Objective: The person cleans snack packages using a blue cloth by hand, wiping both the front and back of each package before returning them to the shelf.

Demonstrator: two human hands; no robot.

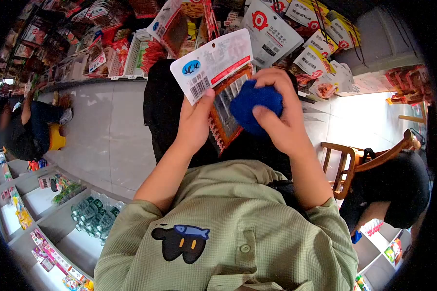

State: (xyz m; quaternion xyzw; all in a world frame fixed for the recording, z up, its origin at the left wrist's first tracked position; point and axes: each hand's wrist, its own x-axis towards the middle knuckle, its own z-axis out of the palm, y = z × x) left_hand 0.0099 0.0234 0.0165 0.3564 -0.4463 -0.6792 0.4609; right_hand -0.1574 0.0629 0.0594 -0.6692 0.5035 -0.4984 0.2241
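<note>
A snack package [224, 104] with a white header, a blue oval logo and a barcode is tilted in front of my lap. My left hand [195, 119] grips its left edge, thumb on the front near the barcode. In my right hand [281, 109] is a bunched blue cloth [255, 106], pressed against the right side of the package's front. The cloth covers part of the clear window, through which dark strips with an orange-brown border show. Fingers of my right hand curl over the top of the cloth, with the thumb on its face.
Hanging white packages [269, 31] and racks of snacks stand ahead, with white baskets [131, 58] at the upper left. One person crouches at the far left; another sits by a wooden chair [342, 167] at right. Shelf compartments with green bottles [94, 216] lie at lower left.
</note>
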